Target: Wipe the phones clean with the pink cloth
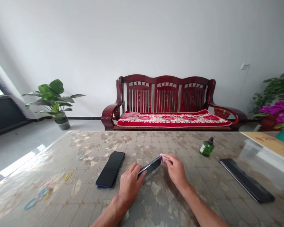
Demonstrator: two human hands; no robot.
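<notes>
Tilted above the table, a dark smartphone (153,166) is gripped at its near end by my left hand (130,182), thumb on one side and fingers on the other. At the phone's far end, my right hand (177,170) is closed in a pinch on something small and pale (164,159), perhaps thin cloth or tissue; its kind is unclear. It appears to touch the phone's end. Left of my left hand lies another dark phone (110,169), flat and seemingly stacked on a second one. A longer black phone (247,180) rests to the right.
A green bottle (206,148) with a black cap stands beyond my right hand. Several coloured bands (30,203) lie at the left of the patterned table cover (85,208). A clear plastic box (265,164) sits at the right edge. Behind is a wooden bench (167,80).
</notes>
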